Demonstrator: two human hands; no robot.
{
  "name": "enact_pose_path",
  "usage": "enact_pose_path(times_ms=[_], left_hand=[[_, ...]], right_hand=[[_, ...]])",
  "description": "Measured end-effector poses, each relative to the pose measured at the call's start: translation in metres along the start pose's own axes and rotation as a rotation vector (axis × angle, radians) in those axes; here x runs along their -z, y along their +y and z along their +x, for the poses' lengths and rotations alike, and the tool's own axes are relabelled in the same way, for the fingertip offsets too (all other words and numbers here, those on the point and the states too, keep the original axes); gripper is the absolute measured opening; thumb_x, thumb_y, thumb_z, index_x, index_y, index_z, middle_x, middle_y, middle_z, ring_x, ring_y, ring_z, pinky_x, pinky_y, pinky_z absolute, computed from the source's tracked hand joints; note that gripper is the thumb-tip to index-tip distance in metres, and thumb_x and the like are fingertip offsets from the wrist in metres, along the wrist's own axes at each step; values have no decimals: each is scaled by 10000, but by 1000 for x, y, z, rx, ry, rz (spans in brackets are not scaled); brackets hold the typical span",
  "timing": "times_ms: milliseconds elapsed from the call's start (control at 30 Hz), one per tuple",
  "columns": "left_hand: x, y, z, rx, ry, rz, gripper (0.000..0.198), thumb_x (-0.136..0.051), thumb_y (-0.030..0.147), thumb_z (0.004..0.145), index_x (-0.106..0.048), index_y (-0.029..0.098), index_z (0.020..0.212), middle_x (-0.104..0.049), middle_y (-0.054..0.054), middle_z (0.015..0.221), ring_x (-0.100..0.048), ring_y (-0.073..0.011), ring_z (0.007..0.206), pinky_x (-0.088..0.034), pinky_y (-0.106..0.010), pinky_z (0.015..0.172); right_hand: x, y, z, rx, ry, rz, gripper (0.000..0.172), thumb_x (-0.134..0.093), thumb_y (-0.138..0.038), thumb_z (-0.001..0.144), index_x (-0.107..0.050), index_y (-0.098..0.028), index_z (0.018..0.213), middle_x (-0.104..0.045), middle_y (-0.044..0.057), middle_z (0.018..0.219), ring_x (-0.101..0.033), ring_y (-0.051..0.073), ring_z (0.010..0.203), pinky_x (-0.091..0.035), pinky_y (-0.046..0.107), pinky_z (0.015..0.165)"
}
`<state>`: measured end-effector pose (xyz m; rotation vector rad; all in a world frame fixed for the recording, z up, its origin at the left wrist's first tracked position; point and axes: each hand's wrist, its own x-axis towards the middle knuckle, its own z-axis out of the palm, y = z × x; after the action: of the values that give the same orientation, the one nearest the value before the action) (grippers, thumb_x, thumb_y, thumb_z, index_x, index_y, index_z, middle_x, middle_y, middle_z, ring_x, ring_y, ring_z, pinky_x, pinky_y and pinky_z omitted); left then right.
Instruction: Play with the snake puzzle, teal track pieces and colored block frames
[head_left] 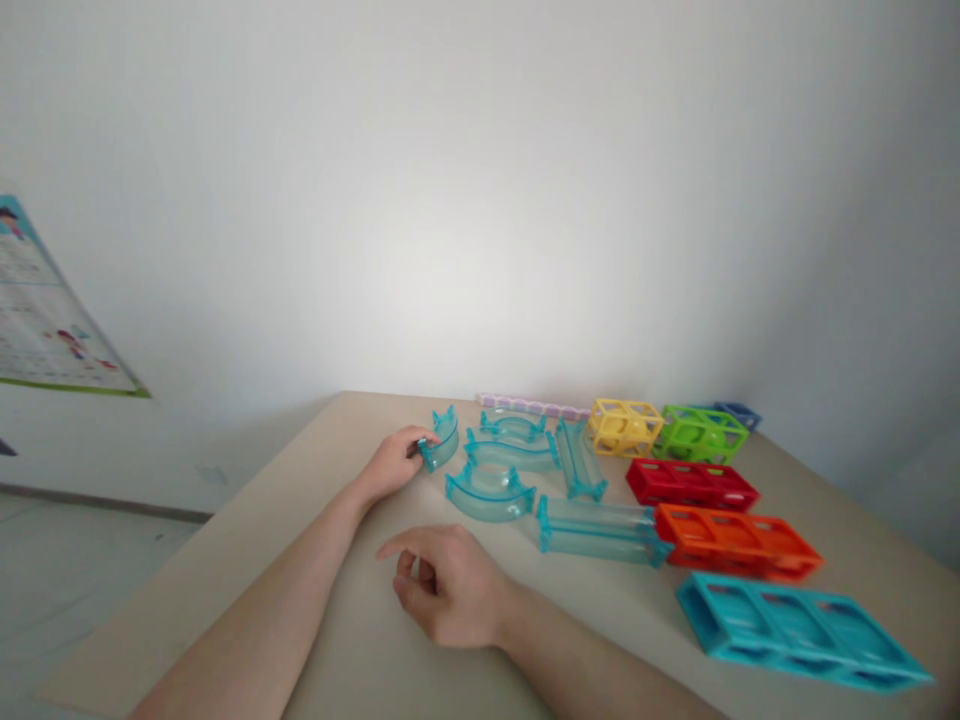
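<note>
My left hand (394, 462) reaches to the far left part of the table, its fingers closed on the near end of a short curved track piece (444, 440) of clear teal plastic. Closer to me, my right hand (457, 588) hovers over or rests on the table; which one, I cannot tell. It is empty, its index finger stretched out and the others loosely curled. Beyond it lie another curved track piece (491, 500), a wavy one (514, 455) and an arched one at the back (512, 425). Two straight track pieces (600, 530) (580, 460) lie to the right.
Right of the tracks stand open-frame blocks: teal (802, 630), orange (739, 543), red (691, 485), yellow (624, 428), green (701, 434) and blue (739, 415). A pale purple strip (532, 406) lies along the white wall (465, 200). The table's left edge drops to the floor.
</note>
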<state>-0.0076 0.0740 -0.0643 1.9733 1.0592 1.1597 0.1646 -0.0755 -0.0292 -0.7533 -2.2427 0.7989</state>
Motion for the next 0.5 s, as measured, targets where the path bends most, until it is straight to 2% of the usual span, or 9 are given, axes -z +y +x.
enact_pose_path(times_ms=[67,133,267,300,367,433,500], left_hand=[[0,4,-3,4,-5,-30,488,-460,17,547,-727,202,910,-685,-54,971,-619,-217,928,-475,-355,886],[2,12,-4,18,56,-48,484,-448,19,531,-723,201,885,-673,-54,979,-615,-225,955,-480,-355,881],[10,36,11,22,389,75,428,-465,49,569,-698,205,892,-657,-54,1013,-599,-242,1006,-503,-338,829],[12,43,21,0,426,151,412,-459,56,595,-688,197,906,-665,-55,1007,-606,-234,997,-505,-333,823],[9,58,49,-38,343,313,399,-433,67,663,-662,175,971,-673,-62,1051,-617,-208,1005,-511,-315,816],[-2,70,82,-51,98,478,394,-419,97,739,-632,150,1067,-669,-81,1126,-621,-186,1037,-514,-295,827],[-21,78,117,-73,-41,512,336,-452,137,774,-651,150,1044,-703,-71,1075,-650,-178,991,-516,-283,829]], right_hand=[[-1,1,1,-22,-8,3,358,-526,-123,735,-676,-212,1048,-656,-27,711,-520,84,493,-428,187,539],[-3,3,2,-29,-9,-11,337,-527,-122,727,-693,-211,1006,-655,-29,688,-528,87,489,-427,182,529],[-9,6,5,-6,-23,-82,333,-529,-132,701,-701,-218,972,-677,-27,685,-575,103,523,-451,181,568],[-11,7,5,5,-28,-97,334,-528,-142,697,-701,-222,971,-686,-24,700,-595,109,546,-461,182,591],[-14,7,5,27,-44,-121,334,-524,-170,699,-701,-226,976,-706,-16,738,-637,126,610,-480,188,644],[-14,7,6,32,-79,-142,349,-515,-194,707,-698,-220,1003,-727,0,793,-672,149,698,-494,198,702],[-12,7,8,27,-125,-149,374,-516,-215,715,-691,-209,1045,-743,21,893,-688,169,799,-497,209,763]])
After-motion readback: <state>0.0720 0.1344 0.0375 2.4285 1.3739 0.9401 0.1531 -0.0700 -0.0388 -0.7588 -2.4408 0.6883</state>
